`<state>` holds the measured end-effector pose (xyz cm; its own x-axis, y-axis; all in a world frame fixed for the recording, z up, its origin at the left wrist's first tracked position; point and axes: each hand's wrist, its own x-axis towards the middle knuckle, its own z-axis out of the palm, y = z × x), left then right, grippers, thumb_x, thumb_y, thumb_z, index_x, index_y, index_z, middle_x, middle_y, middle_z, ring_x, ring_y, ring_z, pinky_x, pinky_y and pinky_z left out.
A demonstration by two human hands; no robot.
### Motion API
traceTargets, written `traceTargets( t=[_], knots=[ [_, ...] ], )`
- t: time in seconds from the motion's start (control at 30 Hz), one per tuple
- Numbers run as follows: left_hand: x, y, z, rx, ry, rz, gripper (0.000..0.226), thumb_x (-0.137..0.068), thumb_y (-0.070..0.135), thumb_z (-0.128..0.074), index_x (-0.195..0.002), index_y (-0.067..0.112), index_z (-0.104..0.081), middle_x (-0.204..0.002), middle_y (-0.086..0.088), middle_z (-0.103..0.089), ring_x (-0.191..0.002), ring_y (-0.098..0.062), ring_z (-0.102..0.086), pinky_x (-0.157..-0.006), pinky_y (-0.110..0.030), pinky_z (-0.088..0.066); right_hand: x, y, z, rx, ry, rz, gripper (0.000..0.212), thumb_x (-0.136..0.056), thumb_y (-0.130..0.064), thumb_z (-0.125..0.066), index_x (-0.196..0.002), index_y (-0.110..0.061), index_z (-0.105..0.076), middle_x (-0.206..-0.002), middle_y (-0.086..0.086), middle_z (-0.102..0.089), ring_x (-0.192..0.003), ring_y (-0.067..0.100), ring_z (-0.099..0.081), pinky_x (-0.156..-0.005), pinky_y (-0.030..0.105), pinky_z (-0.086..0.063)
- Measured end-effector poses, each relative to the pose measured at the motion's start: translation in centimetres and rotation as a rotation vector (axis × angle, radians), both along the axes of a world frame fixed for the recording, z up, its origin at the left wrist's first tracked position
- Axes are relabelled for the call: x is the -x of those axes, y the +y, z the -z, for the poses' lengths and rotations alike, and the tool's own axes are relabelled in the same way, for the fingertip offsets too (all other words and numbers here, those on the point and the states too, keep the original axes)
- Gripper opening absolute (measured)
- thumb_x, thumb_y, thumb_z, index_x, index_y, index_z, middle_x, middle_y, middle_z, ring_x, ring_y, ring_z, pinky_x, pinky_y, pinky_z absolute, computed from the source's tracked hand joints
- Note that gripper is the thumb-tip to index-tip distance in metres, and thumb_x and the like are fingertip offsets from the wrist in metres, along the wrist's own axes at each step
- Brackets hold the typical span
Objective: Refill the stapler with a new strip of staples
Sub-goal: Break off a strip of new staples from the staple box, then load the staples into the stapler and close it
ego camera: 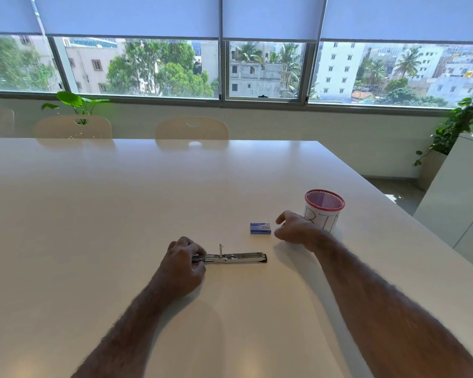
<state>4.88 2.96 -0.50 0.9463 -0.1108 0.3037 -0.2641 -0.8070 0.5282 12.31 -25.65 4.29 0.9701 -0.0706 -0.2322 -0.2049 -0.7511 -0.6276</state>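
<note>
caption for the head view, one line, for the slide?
Left hand steadies the opened stapler on the table while the right hand hovers beside the staple box.

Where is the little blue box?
In the head view, the blue box sits on the table, right of centre, just beyond the stapler and beside the right hand, near the red cup.

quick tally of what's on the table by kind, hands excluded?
stapler: 1
staple box: 1
mesh cup: 1
total: 3
</note>
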Motion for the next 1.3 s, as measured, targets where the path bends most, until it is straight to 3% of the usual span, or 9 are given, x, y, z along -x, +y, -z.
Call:
traceTargets(
  t=[0.17,0.27,0.33,0.53,0.67,0.8,0.97,1.17,1.3],
  knots=[
    [0.2,0.1,-0.3,-0.046,-0.007,0.048,0.018,-0.084,0.018,-0.066,-0.102,0.018,-0.070,-0.102,0.001,-0.061,-0.101,-0.018,-0.050,-0.091,-0.033,-0.041,1.5,-0.7,0.2,-0.532,0.045,0.143,0.030,-0.085,0.009,-0.057,-0.112,-0.002,-0.059,-0.110,0.015,-0.060,-0.098,0.021,-0.061,-0.081,0.030,-0.056],
    [0.2,-0.2,-0.6,0.091,-0.055,0.065,0.015,-0.081,0.009,-0.071,-0.095,0.014,-0.071,-0.094,0.000,-0.063,-0.088,-0.016,-0.058,-0.080,-0.018,-0.042,2.9,-0.8,0.5,-0.972,0.127,0.178,0.023,-0.088,0.019,-0.047,-0.103,0.007,-0.060,-0.105,0.025,-0.062,-0.093,0.028,-0.066,-0.073,0.029,-0.061],
    [0.1,-0.3,-0.7,0.302,-0.027,0.021,0.016,-0.080,0.006,-0.074,-0.090,0.018,-0.070,-0.087,0.003,-0.066,-0.077,-0.013,-0.062,-0.072,-0.011,-0.042,3.5,-1.1,0.9,-1.181,0.152,0.181,0.026,-0.088,0.022,-0.041,-0.102,0.010,-0.059,-0.102,0.029,-0.065,-0.093,0.033,-0.069,-0.072,0.030,-0.061],
    [0.0,-0.8,-0.6,1.248,0.236,-0.059,0.012,-0.081,0.000,-0.071,-0.089,0.009,-0.070,-0.078,-0.004,-0.066,-0.073,-0.018,-0.062,-0.070,-0.026,-0.056,4.8,-1.5,2.1,-1.589,0.197,0.091,0.037,-0.087,0.024,-0.032,-0.113,0.016,-0.057,-0.114,0.034,-0.064,-0.103,0.040,-0.067,-0.072,0.031,-0.060],
    [-0.1,-1.0,-0.9,1.484,0.293,-0.071,0.008,-0.086,0.001,-0.065,-0.093,0.003,-0.066,-0.085,-0.012,-0.064,-0.077,-0.020,-0.066,-0.066,-0.027,-0.059,5.1,-1.6,2.0,-1.663,0.182,0.076,0.034,-0.088,0.022,-0.036,-0.114,0.016,-0.057,-0.121,0.036,-0.060,-0.108,0.039,-0.065,-0.075,0.032,-0.060],
    [-0.2,-1.0,-1.0,1.538,0.307,-0.074,0.007,-0.089,0.000,-0.061,-0.095,0.002,-0.065,-0.085,-0.013,-0.065,-0.069,-0.016,-0.069,-0.063,-0.026,-0.059,5.4,-1.6,1.7,-1.526,0.145,0.132,0.030,-0.090,0.020,-0.041,-0.114,0.013,-0.057,-0.113,0.031,-0.066,-0.102,0.033,-0.069,-0.070,0.028,-0.060],
    [-0.4,-1.0,-0.8,1.552,0.308,-0.063,0.008,-0.089,0.000,-0.061,-0.096,0.001,-0.065,-0.085,-0.013,-0.065,-0.067,-0.015,-0.071,-0.062,-0.027,-0.059,5.8,-1.3,1.2,-0.821,-0.025,0.172,0.013,-0.091,0.008,-0.056,-0.099,0.000,-0.063,-0.100,0.022,-0.070,-0.088,0.022,-0.073,-0.071,0.026,-0.060],
    [-0.6,-0.8,-0.7,1.551,0.322,-0.069,0.007,-0.088,0.001,-0.062,-0.094,0.002,-0.066,-0.083,-0.011,-0.067,-0.070,-0.017,-0.070,-0.061,-0.028,-0.059,6.1,-0.8,0.9,-0.383,-0.136,0.100,0.008,-0.087,-0.008,-0.067,-0.083,-0.014,-0.072,-0.080,0.008,-0.073,-0.068,0.012,-0.066,-0.061,0.021,-0.057],
    [-0.6,-0.9,-0.9,1.545,0.328,-0.058,0.007,-0.089,0.001,-0.062,-0.095,0.002,-0.065,-0.081,-0.011,-0.067,-0.072,-0.017,-0.068,-0.063,-0.028,-0.060,6.2,-0.7,0.5,-0.057,-0.068,-0.037,0.015,-0.090,-0.014,-0.060,-0.091,-0.018,-0.075,-0.094,-0.001,-0.072,-0.086,0.010,-0.063,-0.067,0.020,-0.051]
  ],
)
